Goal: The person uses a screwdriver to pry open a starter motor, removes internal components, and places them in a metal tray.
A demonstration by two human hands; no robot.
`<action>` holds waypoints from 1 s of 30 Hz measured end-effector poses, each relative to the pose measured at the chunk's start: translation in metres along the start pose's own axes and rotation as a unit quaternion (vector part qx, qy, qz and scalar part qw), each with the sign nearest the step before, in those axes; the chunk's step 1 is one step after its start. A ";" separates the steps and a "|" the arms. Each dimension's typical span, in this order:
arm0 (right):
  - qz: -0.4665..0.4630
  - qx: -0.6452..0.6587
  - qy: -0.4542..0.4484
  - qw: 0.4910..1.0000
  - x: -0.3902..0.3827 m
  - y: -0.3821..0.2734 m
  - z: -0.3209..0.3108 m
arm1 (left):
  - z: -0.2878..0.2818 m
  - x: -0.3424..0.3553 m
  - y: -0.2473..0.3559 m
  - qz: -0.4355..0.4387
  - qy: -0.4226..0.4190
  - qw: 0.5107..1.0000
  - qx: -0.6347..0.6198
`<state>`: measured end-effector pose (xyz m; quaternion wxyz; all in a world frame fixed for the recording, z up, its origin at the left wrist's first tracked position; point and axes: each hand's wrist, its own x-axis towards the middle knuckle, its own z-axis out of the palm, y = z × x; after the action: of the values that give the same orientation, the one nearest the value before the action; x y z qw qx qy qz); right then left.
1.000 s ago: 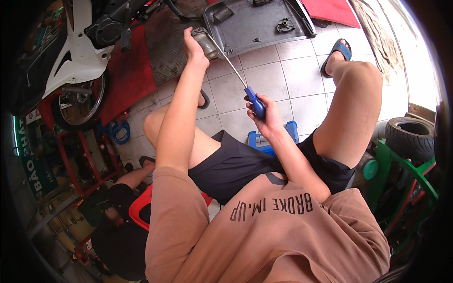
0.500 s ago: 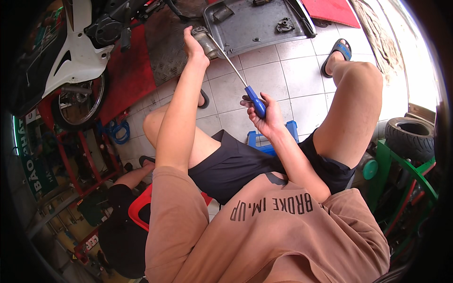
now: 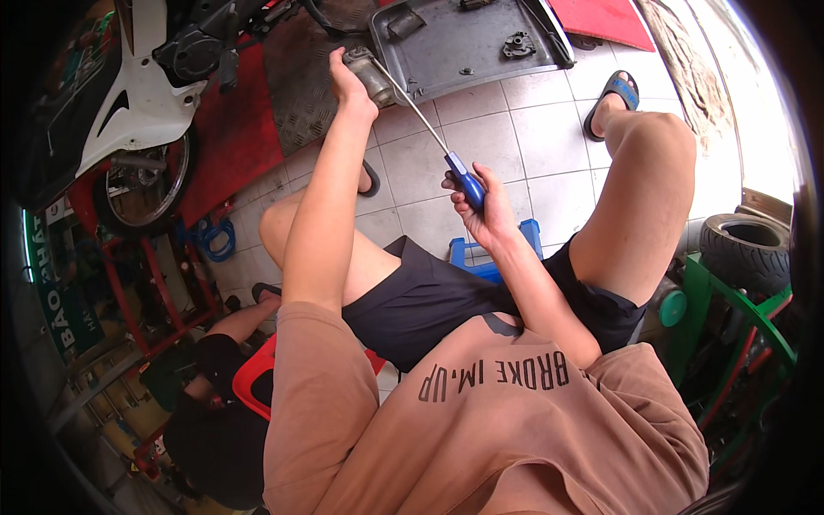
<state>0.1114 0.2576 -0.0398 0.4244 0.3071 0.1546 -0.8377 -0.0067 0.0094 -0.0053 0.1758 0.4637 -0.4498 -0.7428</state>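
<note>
My left hand (image 3: 350, 93) is wrapped around a cylindrical metal motor (image 3: 371, 81), holding it beside the grey tray (image 3: 455, 81); most of the fingers are hidden. A long screwdriver (image 3: 469, 186) with a blue handle is gripped in my right hand (image 3: 493, 213), above the floor between my knees. Its thin shaft slants up and to the left, and its tip reaches the motor's far end. Whether the tip sits in a screw there is too small to tell.
Loose metal parts (image 3: 518, 45) lie on the tray. A motorcycle wheel (image 3: 142, 193) stands at the left, with a blue coiled hose (image 3: 213, 240) near it. Tires (image 3: 745, 249) rest on a green frame at the right. A person in black (image 3: 210, 438) is at the lower left.
My left hand and the motor have shifted very slightly left. My right hand has turned a little with the screwdriver. The other person's arm has moved at the lower left.
</note>
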 end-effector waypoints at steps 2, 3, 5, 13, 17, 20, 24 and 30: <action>0.029 -0.022 -0.087 0.996 0.006 -0.002 -0.015 | 0.001 0.001 -0.001 0.003 -0.001 1.000 -0.004; 0.030 -0.022 -0.088 0.995 0.004 0.000 -0.009 | 0.001 0.004 -0.002 0.006 -0.001 1.000 -0.007; -0.069 -0.116 0.019 0.991 -0.001 0.006 0.004 | -0.002 0.008 -0.002 0.000 -0.006 1.000 -0.009; -0.052 -0.058 0.057 0.995 -0.005 0.002 0.017 | 0.002 -0.004 0.002 0.005 0.001 1.000 0.000; 0.002 -0.119 -0.035 0.992 0.005 0.003 -0.011 | 0.001 0.003 -0.001 -0.006 -0.006 1.000 0.000; -0.051 -0.153 0.003 0.987 0.005 0.008 -0.006 | 0.003 0.001 -0.002 0.002 -0.001 1.000 0.000; -0.106 -0.114 0.079 0.985 -0.004 0.014 0.020 | 0.001 0.003 0.000 0.006 -0.001 1.000 -0.007; 0.032 -0.078 -0.052 0.995 0.000 0.000 0.002 | -0.004 0.016 -0.004 0.010 -0.022 1.000 -0.009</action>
<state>0.1107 0.2561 -0.0380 0.4815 0.2337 0.1870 -0.8238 -0.0103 -0.0015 -0.0176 0.1771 0.4416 -0.4514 -0.7549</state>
